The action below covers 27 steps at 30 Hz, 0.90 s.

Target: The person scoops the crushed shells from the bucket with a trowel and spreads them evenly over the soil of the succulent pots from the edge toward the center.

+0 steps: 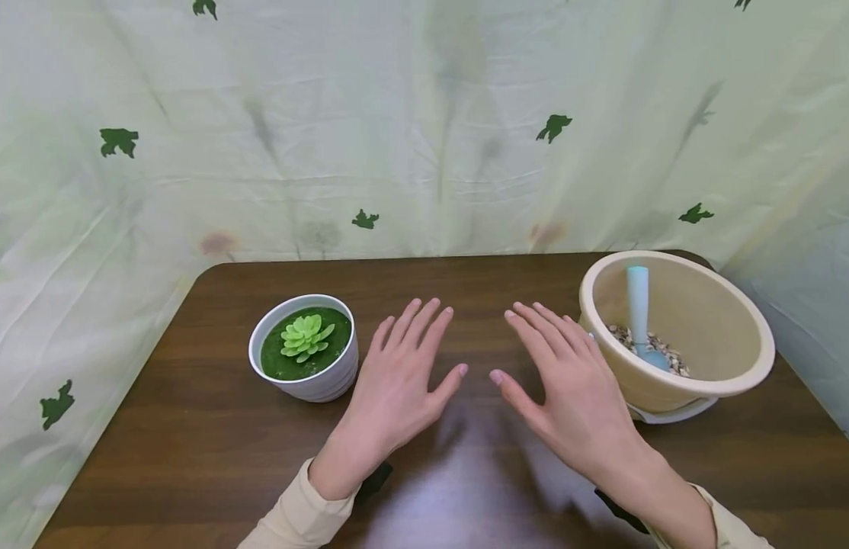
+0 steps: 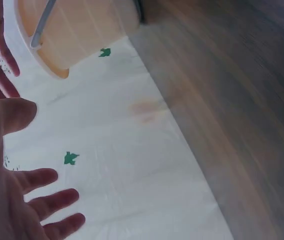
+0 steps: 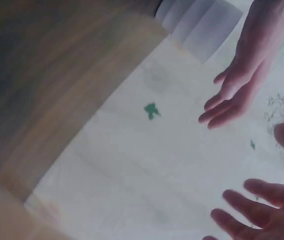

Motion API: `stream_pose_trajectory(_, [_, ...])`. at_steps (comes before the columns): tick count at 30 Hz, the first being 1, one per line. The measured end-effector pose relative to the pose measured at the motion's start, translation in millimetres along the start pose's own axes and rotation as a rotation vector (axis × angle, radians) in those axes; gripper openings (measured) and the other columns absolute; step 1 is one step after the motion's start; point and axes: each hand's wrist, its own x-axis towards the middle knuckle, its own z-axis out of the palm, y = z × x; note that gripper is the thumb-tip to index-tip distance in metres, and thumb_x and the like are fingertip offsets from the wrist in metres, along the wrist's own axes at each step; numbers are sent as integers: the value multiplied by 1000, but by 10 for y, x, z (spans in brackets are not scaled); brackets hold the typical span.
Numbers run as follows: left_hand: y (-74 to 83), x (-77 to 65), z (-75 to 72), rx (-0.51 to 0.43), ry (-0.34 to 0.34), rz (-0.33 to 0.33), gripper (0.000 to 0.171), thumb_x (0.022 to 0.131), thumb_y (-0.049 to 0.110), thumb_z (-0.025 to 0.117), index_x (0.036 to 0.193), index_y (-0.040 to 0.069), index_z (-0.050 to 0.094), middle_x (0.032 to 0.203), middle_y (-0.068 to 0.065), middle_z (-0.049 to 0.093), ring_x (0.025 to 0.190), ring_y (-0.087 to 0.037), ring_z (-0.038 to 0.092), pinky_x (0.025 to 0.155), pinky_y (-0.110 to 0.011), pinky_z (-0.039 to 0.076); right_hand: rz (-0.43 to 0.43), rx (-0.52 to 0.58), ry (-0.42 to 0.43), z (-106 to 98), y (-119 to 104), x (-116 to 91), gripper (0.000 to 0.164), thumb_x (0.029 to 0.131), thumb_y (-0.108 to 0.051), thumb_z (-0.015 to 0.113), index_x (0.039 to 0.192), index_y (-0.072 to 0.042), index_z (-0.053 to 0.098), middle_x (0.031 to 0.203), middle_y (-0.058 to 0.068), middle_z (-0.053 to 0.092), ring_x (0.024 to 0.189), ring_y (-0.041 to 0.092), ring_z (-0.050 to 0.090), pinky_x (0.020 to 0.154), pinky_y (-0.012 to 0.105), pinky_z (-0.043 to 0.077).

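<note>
Both hands hover over the middle of the dark wooden table, fingers straight and palms facing down and inward, holding nothing. My left hand (image 1: 400,381) is nearest to a white ribbed pot (image 1: 328,383) with a light green succulent (image 1: 305,337) set in dark green moss. On the other side, my right hand (image 1: 578,389) overlaps the edge of a large beige planter (image 1: 726,328) in the head view. Inside the planter, a light blue trowel (image 1: 639,305) stands with its handle up, its blade in a layer of small mixed pebbles (image 1: 674,360).
The brown table (image 1: 212,427) reaches back to a pale hanging cloth (image 1: 397,137) with dark green leaf shapes. A whitish handle (image 1: 674,412) hangs low at the planter's front. The cloth continues along the left and right sides.
</note>
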Motion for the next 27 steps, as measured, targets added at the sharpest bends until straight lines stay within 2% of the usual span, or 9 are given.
stream_pose_trajectory(3, [28,55,17,-71,30,8,65,95,49,54,147,13,43,150,-7,42,141,-26,31,108,-50,28,-21,61,53,-84,55,20,59,100,-47,47,140,-4,52,138,11,54,126,31,48,108,43,31])
stream_pose_trajectory(6, [63,98,46,-155,48,-4,65,94,48,57,146,13,44,148,-5,43,139,-25,34,105,-49,32,-23,123,75,-182,111,33,53,99,-39,52,139,-4,53,136,10,56,121,29,51,105,37,34])
stream_pose_trajectory(9, [104,140,74,-248,53,-15,65,92,47,61,145,13,44,147,-4,44,137,-22,36,102,-47,34,0,190,84,-299,165,49,49,94,-25,61,138,-5,55,135,7,57,120,26,52,103,29,34])
stream_pose_trajectory(12, [152,192,109,-341,55,-2,62,92,43,63,144,14,46,146,-2,44,136,-19,36,101,-46,34,27,260,87,-414,221,70,52,86,-9,71,136,-7,56,132,5,58,118,21,53,102,23,35])
stream_pose_trajectory(15, [204,253,151,-422,46,22,60,92,40,64,144,15,46,146,-1,42,137,-17,34,101,-46,33,67,343,48,-522,281,90,59,82,4,74,136,-9,56,132,1,58,118,15,53,100,21,37])
stream_pose_trajectory(18, [267,313,198,-497,26,30,58,93,39,64,143,17,46,147,2,40,137,-15,32,101,-48,33,113,436,-12,-622,359,101,59,83,9,72,137,-12,56,133,-1,57,119,14,53,98,21,40])
stream_pose_trajectory(24, [411,428,266,-661,-50,0,58,92,40,65,143,21,45,147,5,38,137,-14,31,104,-55,31,250,573,-150,-819,603,106,48,92,3,64,137,-12,54,134,9,55,117,20,55,93,20,44])
stream_pose_trajectory(27, [492,506,300,-734,-86,6,58,93,42,64,144,21,45,146,6,39,136,-13,32,107,-47,31,287,584,-241,-909,782,117,45,95,-1,62,137,-12,53,136,8,53,116,17,57,89,20,47])
